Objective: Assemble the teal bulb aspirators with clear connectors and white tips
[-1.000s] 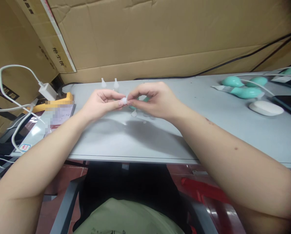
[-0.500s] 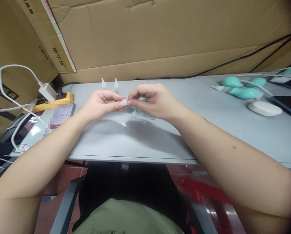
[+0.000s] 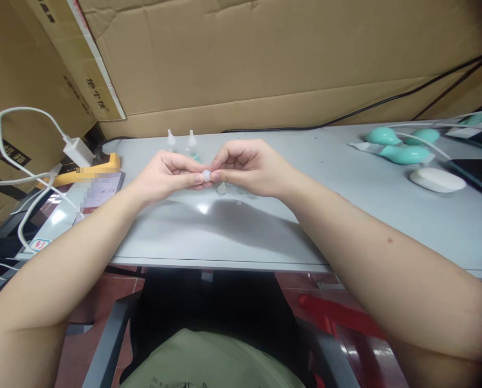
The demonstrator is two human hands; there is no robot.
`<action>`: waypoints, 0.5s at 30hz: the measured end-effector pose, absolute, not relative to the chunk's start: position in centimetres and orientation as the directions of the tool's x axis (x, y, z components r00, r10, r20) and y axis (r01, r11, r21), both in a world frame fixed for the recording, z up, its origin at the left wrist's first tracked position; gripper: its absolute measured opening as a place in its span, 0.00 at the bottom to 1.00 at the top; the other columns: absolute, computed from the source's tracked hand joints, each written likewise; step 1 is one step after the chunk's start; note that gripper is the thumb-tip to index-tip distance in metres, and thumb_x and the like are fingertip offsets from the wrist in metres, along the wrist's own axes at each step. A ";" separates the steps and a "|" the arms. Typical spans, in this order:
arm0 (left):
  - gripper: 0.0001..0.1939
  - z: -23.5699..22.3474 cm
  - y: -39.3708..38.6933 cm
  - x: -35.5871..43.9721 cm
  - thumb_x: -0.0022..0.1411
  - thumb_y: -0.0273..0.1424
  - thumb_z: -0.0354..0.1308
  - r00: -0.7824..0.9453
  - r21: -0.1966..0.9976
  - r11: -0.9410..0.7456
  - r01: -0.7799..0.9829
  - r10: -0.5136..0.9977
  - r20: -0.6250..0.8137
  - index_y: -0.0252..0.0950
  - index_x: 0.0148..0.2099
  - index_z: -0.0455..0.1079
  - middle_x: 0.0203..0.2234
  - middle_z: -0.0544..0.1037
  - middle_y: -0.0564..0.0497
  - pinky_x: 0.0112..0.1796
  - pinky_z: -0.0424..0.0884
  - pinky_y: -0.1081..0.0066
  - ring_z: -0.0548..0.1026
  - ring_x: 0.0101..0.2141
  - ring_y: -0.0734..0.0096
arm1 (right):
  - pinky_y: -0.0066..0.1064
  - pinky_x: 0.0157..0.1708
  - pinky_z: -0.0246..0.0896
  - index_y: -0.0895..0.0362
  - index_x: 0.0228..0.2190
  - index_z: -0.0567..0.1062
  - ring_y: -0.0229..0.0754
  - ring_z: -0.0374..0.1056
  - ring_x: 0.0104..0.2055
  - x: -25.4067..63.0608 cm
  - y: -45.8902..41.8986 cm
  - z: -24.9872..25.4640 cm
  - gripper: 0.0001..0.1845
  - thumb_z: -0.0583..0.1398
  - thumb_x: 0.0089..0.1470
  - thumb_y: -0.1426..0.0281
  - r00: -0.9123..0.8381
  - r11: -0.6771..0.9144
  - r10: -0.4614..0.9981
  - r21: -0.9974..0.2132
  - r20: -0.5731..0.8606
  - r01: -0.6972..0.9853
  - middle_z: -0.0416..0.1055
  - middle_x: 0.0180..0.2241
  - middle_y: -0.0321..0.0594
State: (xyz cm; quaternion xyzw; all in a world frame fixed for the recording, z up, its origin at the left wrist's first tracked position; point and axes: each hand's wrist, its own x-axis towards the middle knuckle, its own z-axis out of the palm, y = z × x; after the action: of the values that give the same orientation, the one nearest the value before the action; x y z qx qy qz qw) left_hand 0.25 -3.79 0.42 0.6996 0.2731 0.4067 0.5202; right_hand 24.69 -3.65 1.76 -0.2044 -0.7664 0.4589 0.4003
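Above the middle of the grey table, my left hand (image 3: pixel 163 173) and my right hand (image 3: pixel 251 166) meet fingertip to fingertip. Between their thumbs and forefingers is pinched a small whitish translucent piece (image 3: pixel 206 175); the fingers cover most of it, so its exact kind does not show. Behind my left hand stand two white pointed nozzle tips (image 3: pixel 191 139), upright, the right one over a teal and clear base. A similar white tip (image 3: pixel 222 188) lies on the table just beneath my right fingers. Close by are small clear pieces (image 3: pixel 252 194), partly under my right hand's shadow.
Several teal bulbs (image 3: pixel 408 154) lie at the right, beside a white oval case (image 3: pixel 438 179) and a dark device. At the left are a yellow power strip (image 3: pixel 111 161), a white charger (image 3: pixel 79 152) with cables, and a phone (image 3: pixel 101 191). Cardboard (image 3: pixel 265 64) walls the back.
Both hands have sunk very slightly, still pinching the small whitish piece. The teal part beneath the right standing tip shows more now. The table things have stayed put.
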 end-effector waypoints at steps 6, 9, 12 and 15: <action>0.13 0.3 -4.0 0.2 0.58 0.40 0.81 0.552 0.961 -0.268 -0.066 0.793 0.259 0.42 0.43 0.90 0.39 0.91 0.45 0.43 0.88 0.69 0.90 0.41 0.62 | 0.32 0.36 0.77 0.57 0.29 0.77 0.38 0.77 0.32 24.7 -3.5 1.8 0.23 0.80 0.52 0.56 -0.644 0.447 0.642 -0.885 0.416 -0.127 0.81 0.30 0.37; 0.12 0.5 -4.3 0.4 0.59 0.41 0.81 0.566 0.964 -0.258 -0.061 0.787 0.246 0.43 0.42 0.90 0.39 0.90 0.46 0.45 0.88 0.67 0.90 0.41 0.60 | 0.32 0.35 0.77 0.56 0.30 0.76 0.38 0.78 0.32 24.7 -3.5 1.9 0.25 0.80 0.51 0.54 -0.681 0.398 0.629 -0.908 0.374 -0.132 0.82 0.31 0.38; 0.13 0.7 -4.5 0.5 0.57 0.43 0.82 0.557 0.967 -0.250 -0.050 0.797 0.235 0.42 0.40 0.89 0.37 0.90 0.45 0.45 0.89 0.64 0.90 0.41 0.57 | 0.31 0.34 0.78 0.57 0.30 0.74 0.39 0.78 0.32 24.7 -3.6 2.0 0.27 0.80 0.50 0.54 -0.692 0.383 0.629 -0.916 0.354 -0.120 0.81 0.30 0.39; 0.15 0.7 -4.5 0.5 0.56 0.43 0.82 0.548 0.968 -0.244 -0.056 0.803 0.234 0.41 0.40 0.89 0.37 0.90 0.44 0.44 0.89 0.64 0.90 0.41 0.57 | 0.32 0.35 0.78 0.57 0.30 0.74 0.39 0.79 0.33 24.7 -3.6 2.0 0.27 0.81 0.50 0.54 -0.688 0.391 0.630 -0.913 0.360 -0.119 0.80 0.30 0.39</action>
State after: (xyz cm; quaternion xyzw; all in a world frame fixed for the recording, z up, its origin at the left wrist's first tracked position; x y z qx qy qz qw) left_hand 0.50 -4.53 0.74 0.6858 0.2722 0.3895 0.5512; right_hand 24.65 -3.62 2.00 -0.1695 -0.7538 0.5251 0.3569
